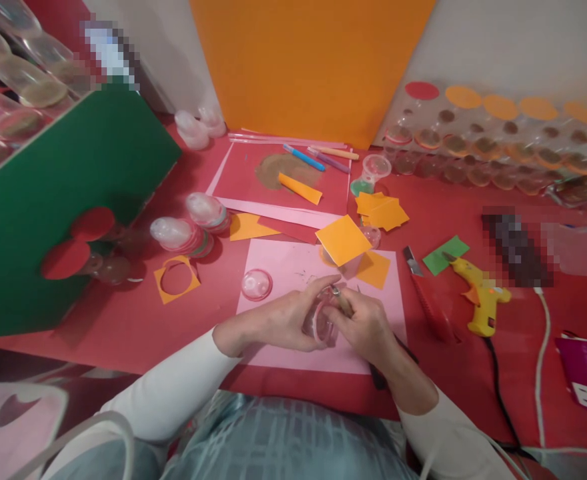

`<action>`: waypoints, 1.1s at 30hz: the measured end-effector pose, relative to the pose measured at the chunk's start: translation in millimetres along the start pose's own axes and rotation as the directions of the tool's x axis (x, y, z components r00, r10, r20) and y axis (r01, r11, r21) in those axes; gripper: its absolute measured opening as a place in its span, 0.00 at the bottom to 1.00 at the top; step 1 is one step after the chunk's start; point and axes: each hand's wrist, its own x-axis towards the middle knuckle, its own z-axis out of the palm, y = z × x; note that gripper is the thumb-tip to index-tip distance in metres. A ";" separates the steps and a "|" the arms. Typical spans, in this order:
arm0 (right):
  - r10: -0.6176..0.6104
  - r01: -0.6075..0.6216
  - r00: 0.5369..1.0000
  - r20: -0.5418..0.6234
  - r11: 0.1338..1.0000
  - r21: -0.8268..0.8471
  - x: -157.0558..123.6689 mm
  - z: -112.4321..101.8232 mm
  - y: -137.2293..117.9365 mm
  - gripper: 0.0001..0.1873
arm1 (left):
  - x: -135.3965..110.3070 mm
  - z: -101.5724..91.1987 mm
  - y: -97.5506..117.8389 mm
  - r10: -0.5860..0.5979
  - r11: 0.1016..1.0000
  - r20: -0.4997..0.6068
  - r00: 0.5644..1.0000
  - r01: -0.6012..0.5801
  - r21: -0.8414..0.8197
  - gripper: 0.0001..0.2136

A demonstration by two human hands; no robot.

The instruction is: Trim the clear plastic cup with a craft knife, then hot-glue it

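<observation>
My left hand (pixel 291 320) is closed around a small see-through plastic cup (pixel 322 327) with a pinkish rim, held tilted above a pink paper sheet (pixel 268 267). In my right hand (pixel 368 327) is a slim tool (pixel 342 301) with a metal end and a brownish handle. Its tip is close to the cup and my left thumb; whether it touches the cup I cannot tell. A see-through dome lid (pixel 257 285) with a pink rim lies on the sheet to the left. Just beyond my hands sits an orange paper square (pixel 343 240), above another orange square (pixel 375 269).
On the right are a red box cutter (pixel 429 300), a green paper piece (pixel 446 255) and a yellow glue gun (pixel 481 293) with a black cord. Stacked plastic domes (pixel 178 235) and a green board (pixel 73 200) stand left. Pens (pixel 303 157) lie at the back, before an orange board (pixel 313 67).
</observation>
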 end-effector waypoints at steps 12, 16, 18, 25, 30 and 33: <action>0.140 -0.263 0.935 0.326 0.890 0.373 -0.6 -9.5 2.6 0.16 | -3.9 -5.3 -1.3 0.028 0.999 0.039 0.999 -0.030 0.032 0.34; 0.144 -0.267 0.942 0.304 0.869 0.416 -1.6 -8.4 6.0 0.14 | -3.2 -7.0 0.8 0.006 1.000 0.029 1.000 -0.006 -0.005 0.35; 0.142 -0.248 0.953 0.268 0.874 0.418 -2.0 -7.8 7.3 0.13 | -2.5 -7.0 2.2 -0.010 1.000 0.002 1.000 0.010 0.001 0.35; 0.111 -0.141 0.983 0.145 0.966 0.217 -2.1 -7.3 4.8 0.15 | -0.3 -4.3 -0.5 -0.061 0.994 -0.134 0.989 0.072 0.077 0.32; 0.084 -0.088 0.995 0.046 0.993 0.082 -2.1 -4.2 2.7 0.17 | 1.9 -1.6 -0.3 -0.039 0.994 -0.188 0.981 0.058 0.095 0.24; 0.121 -0.131 0.988 0.093 0.986 0.105 -2.4 -4.7 4.3 0.14 | 2.0 -0.3 1.1 -0.067 0.994 -0.150 0.986 0.079 0.076 0.20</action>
